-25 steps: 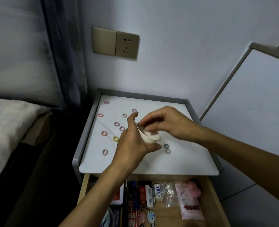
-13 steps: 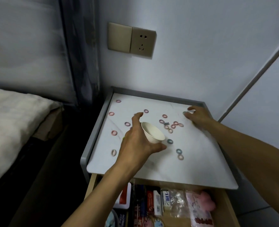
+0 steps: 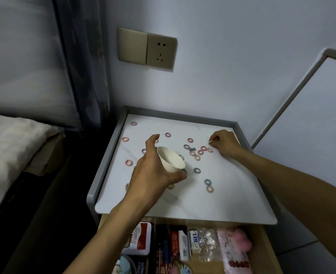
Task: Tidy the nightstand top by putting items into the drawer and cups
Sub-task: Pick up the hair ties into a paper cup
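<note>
Left hand (image 3: 153,173) held above the desk (image 3: 228,200), back of hand to camera, fingers wrapped round a tilted cup (image 3: 171,159), one digit raised past the rim. Left forearm bare, comes in from bottom centre. Right hand (image 3: 225,143) at far right back corner, low at the surface, fingers curled under, fingertips pinching a small pale bit (image 3: 210,142), too small to identify. Right forearm bare, stretched in from the right edge. Hands well apart.

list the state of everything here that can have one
cup, tilted, gripped by left hand
right hand, pinching a small item
drawer, open, holding packets
rings, loose on the nightstand top
socket, nothing plugged in
</note>
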The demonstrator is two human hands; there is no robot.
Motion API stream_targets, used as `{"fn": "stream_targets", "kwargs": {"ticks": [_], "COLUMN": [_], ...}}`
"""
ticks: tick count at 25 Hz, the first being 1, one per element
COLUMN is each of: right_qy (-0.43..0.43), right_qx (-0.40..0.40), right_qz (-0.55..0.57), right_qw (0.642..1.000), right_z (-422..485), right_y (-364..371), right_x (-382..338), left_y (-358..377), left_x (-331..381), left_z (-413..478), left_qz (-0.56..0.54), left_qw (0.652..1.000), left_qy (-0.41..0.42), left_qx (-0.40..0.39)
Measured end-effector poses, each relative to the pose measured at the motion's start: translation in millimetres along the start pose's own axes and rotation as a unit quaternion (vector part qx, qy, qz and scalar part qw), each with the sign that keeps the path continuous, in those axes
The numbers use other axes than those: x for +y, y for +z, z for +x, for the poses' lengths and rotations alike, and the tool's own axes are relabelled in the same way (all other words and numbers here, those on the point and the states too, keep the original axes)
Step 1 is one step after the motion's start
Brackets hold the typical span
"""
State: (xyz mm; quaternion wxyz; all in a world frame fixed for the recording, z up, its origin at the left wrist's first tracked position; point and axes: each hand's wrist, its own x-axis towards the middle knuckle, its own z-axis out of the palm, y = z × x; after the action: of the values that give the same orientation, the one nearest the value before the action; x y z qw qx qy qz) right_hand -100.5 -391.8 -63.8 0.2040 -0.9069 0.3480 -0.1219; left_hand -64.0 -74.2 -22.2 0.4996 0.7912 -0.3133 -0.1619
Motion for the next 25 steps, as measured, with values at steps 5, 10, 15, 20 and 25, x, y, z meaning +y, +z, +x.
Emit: {"fn": "stream_targets", "kwargs": {"ticks": [5,10,15,20,25], "right_qy": [-0.106,-0.248,-0.147,0.113,0.114], "right_qx": [-0.068,-0.242,-0.147,-0.071,-0.065], "right_qz": [0.203,0.092,0.190,-0.024,0.045], "right_qw": [0.971,0.934,0.959,0.991,0.990], "right_z": [-69,-127,-100,-39,-25], "right_y": [-50,-68,-81,-39,6], "right_x": [-86,-143,-112,-5,6], "left_y": [8,16,9,3,-2], "left_x": [4,6,6,10,9], "left_z": [0,-2,-6,-6,-2], "left_qz": [-0.004,-0.038,-0.026,-0.033,-0.038], "left_qw": [1.000,0.999,0.999,0.999,0.999], "left_qy": [0.019,0.031,0.017,0.025,0.014], "left_qx": [-0.010,-0.021,-0.007,-0.004,0.003]}}
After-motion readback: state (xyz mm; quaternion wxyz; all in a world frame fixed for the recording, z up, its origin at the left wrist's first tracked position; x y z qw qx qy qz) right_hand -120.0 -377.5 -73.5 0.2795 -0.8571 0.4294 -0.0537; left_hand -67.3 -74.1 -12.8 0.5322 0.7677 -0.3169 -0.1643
